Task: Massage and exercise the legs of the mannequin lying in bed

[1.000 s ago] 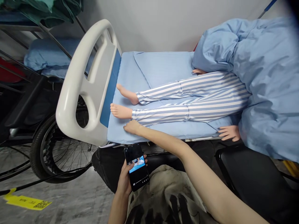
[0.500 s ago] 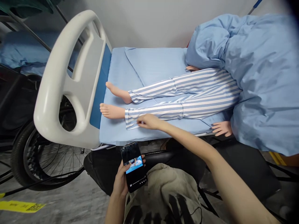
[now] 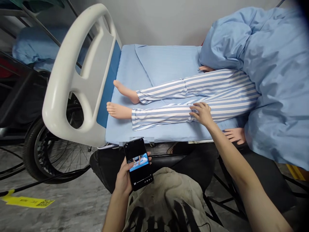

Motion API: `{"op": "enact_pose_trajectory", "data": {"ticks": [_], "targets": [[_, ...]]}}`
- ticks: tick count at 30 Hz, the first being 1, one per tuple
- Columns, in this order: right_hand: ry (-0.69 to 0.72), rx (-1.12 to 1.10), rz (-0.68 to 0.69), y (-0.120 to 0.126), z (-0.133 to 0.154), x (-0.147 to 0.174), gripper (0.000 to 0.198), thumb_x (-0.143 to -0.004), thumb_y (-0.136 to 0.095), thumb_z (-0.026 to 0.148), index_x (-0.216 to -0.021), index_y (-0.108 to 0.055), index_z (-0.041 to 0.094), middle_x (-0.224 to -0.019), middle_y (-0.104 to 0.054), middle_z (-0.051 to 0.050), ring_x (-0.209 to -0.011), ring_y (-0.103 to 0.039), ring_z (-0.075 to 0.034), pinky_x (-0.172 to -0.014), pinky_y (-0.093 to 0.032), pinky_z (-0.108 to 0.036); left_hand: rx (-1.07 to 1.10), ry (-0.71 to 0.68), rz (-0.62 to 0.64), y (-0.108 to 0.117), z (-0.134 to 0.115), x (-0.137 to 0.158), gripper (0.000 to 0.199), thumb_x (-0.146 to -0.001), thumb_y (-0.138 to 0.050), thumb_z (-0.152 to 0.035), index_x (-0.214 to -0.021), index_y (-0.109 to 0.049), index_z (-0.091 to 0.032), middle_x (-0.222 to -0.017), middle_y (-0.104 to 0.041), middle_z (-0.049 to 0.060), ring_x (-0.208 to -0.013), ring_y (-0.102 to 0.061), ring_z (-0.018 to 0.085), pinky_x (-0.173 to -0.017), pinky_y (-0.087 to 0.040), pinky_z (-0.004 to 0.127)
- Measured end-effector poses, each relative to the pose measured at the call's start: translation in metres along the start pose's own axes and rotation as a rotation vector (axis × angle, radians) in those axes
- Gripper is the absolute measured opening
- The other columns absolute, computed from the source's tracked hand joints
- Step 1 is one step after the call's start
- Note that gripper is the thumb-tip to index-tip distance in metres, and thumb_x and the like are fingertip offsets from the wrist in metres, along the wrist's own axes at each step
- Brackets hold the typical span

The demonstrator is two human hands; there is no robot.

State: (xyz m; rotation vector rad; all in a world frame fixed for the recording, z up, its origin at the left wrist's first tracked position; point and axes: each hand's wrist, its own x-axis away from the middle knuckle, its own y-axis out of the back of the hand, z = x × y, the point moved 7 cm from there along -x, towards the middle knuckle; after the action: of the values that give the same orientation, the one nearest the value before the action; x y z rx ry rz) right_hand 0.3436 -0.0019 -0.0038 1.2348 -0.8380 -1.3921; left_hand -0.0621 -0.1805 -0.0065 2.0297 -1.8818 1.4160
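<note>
My left hand (image 3: 124,177) is wrapped round a smartphone (image 3: 139,166), its thumb over the screen, where a video with a blue scene shows. Over the near leg of the striped trousers (image 3: 164,114), around the knee, my right hand (image 3: 202,112) has its fingers spread and seems to rest on the cloth. The trousers are on a manikin lying on the bed, with bare feet (image 3: 119,110) towards the left. A manikin hand (image 3: 235,135) sticks out at the near side. The manikin's upper body is hidden under a bunched blue quilt (image 3: 280,80).
A pale bed end board (image 3: 56,96) rises at the left of the blue sheet (image 3: 166,61). Beyond it stands a wheelchair wheel (image 3: 36,154). A yellow tag (image 3: 29,201) hangs on a black cable at lower left. Black seats (image 3: 260,174) are at the right.
My right hand has moved right, from the trouser cuff up to the knee, and its fingers have spread. My left hand still holds the smartphone. The view has shifted slightly.
</note>
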Motion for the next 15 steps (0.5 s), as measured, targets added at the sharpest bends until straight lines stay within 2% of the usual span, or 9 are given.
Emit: {"op": "enact_pose_trajectory", "data": {"ticks": [3, 7, 10, 15], "targets": [[-0.022, -0.112, -0.057, -0.005, -0.006, -0.001, 0.027, -0.089, -0.060, 0.042, -0.102, -0.072, 0.022, -0.125, -0.065, -0.009, -0.119, -0.050, -0.033, -0.101, -0.036, -0.050, -0.009, -0.013, 0.019, -0.006, -0.003, -0.002, 0.061, -0.073, -0.069, -0.031, -0.132, -0.056, -0.019, -0.115, -0.071, 0.017, -0.108, -0.067, 0.040, -0.098, -0.049, 0.058], [-0.061, -0.211, -0.093, -0.006, -0.012, -0.006, 0.019, -0.088, -0.060, 0.038, -0.090, -0.070, 0.022, -0.118, -0.068, -0.008, -0.114, -0.053, -0.031, -0.100, -0.035, -0.051, 0.017, -0.005, -0.001, -0.011, -0.005, -0.003, 0.059, -0.076, -0.066, -0.044, -0.126, -0.060, -0.014, -0.116, -0.071, 0.018, -0.108, -0.067, 0.041, -0.095, -0.051, 0.056], [-0.096, -0.217, -0.104, -0.007, -0.012, -0.008, 0.018, -0.088, -0.058, 0.035, -0.083, -0.068, 0.022, -0.114, -0.069, -0.008, -0.112, -0.053, -0.032, -0.099, -0.035, -0.051, 0.051, 0.011, -0.016, -0.013, -0.004, -0.003, 0.061, -0.077, -0.063, -0.051, -0.123, -0.063, -0.010, -0.118, -0.069, 0.020, -0.108, -0.066, 0.041, -0.094, -0.052, 0.054], [-0.107, -0.184, -0.088, -0.009, -0.008, -0.008, 0.018, -0.088, -0.056, 0.034, -0.081, -0.064, 0.020, -0.118, -0.068, -0.008, -0.113, -0.052, -0.032, -0.098, -0.035, -0.051, 0.058, 0.014, -0.025, -0.012, -0.003, -0.004, 0.064, -0.076, -0.064, -0.051, -0.124, -0.062, -0.009, -0.118, -0.069, 0.022, -0.106, -0.067, 0.041, -0.095, -0.051, 0.054]]}}
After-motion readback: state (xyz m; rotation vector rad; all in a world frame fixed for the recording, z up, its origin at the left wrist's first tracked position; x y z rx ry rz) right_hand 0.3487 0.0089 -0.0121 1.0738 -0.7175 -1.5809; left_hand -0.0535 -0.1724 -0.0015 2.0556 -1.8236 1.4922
